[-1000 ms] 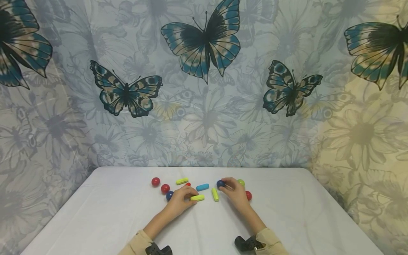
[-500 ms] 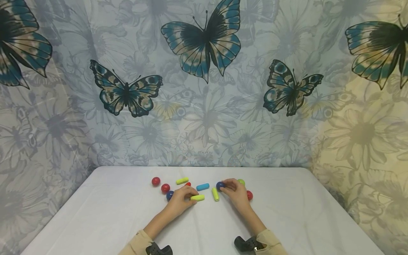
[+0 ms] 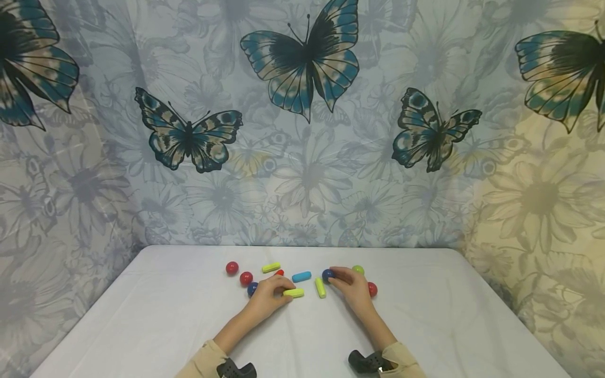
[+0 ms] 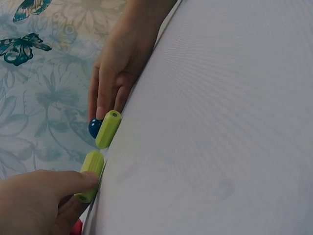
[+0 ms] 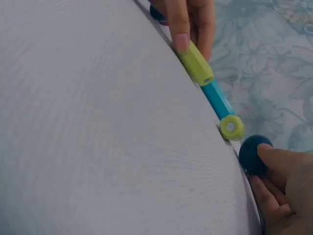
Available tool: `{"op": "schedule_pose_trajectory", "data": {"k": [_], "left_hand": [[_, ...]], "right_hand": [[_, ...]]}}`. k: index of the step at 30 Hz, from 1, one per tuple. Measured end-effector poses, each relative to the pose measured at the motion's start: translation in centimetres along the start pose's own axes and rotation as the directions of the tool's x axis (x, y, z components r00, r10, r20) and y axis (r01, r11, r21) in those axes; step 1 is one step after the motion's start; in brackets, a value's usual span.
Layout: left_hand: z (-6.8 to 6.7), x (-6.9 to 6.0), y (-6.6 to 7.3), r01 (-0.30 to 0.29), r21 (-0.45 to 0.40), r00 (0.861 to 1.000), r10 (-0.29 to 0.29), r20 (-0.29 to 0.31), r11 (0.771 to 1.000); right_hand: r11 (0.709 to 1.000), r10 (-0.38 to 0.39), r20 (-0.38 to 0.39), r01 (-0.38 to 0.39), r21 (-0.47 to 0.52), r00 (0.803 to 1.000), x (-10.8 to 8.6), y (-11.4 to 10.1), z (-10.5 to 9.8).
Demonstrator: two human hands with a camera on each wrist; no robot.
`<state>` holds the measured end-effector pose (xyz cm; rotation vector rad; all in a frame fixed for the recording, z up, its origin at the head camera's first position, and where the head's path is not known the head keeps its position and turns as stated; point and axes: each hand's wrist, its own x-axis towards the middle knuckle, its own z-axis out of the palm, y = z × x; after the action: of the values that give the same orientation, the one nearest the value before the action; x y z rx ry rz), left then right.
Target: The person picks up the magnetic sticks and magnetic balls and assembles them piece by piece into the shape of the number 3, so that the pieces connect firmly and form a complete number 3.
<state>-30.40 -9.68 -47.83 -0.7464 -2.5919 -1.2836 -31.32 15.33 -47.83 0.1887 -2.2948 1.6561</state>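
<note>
The left hand (image 3: 266,300) pinches a yellow-green stick (image 3: 294,293) by its left end; in the left wrist view the thumb lies on that stick (image 4: 93,164). Between thumb and fingers, the right hand (image 3: 354,294) holds a dark blue ball (image 3: 327,275), also seen in the right wrist view as a blue ball (image 5: 253,153). Between the hands lies a second yellow-green stick (image 3: 320,287), with a blue stick (image 3: 301,276) behind it. A red piece (image 3: 280,272) shows partly behind the left hand.
Left of the left hand are two red balls (image 3: 232,268) (image 3: 246,279) and a blue ball (image 3: 252,289). A yellow-green stick (image 3: 271,267) lies farther back. Beside the right hand are a green ball (image 3: 358,270) and a red ball (image 3: 373,289). All rest on the white table (image 3: 165,315).
The right hand and its blue ball have shifted very slightly toward the near side of the table. The left hand keeps its hold on the yellow-green stick.
</note>
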Motion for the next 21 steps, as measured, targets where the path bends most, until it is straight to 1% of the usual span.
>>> {"op": "schedule_pose_trajectory", "data": {"k": [4,9,13,17,21], "left_hand": [[-0.1,0.0,0.2,-0.001,0.008,1.0,0.001,-0.001,1.0],[-0.1,0.0,0.5,0.009,-0.028,1.0,-0.008,0.013,1.0],[-0.1,-0.1,0.8,0.01,-0.065,0.999,-0.008,0.034,0.998],[-0.1,-0.1,1.1,-0.004,-0.092,0.998,0.009,0.055,0.996],[0.0,-0.2,1.3,0.011,-0.1,0.997,-0.003,0.083,0.995]], "right_hand": [[1.0,0.005,-0.003,-0.005,0.003,1.0,0.0,0.2,0.0],[1.0,0.009,0.002,-0.009,0.013,1.0,-0.1,0.3,-0.1],[1.0,0.021,0.005,-0.021,0.017,1.0,-0.1,0.3,-0.1],[0.998,0.041,0.012,-0.042,0.036,0.999,0.0,0.3,-0.2],[0.998,0.041,0.011,-0.041,0.04,0.999,0.0,0.4,-0.2]]}}
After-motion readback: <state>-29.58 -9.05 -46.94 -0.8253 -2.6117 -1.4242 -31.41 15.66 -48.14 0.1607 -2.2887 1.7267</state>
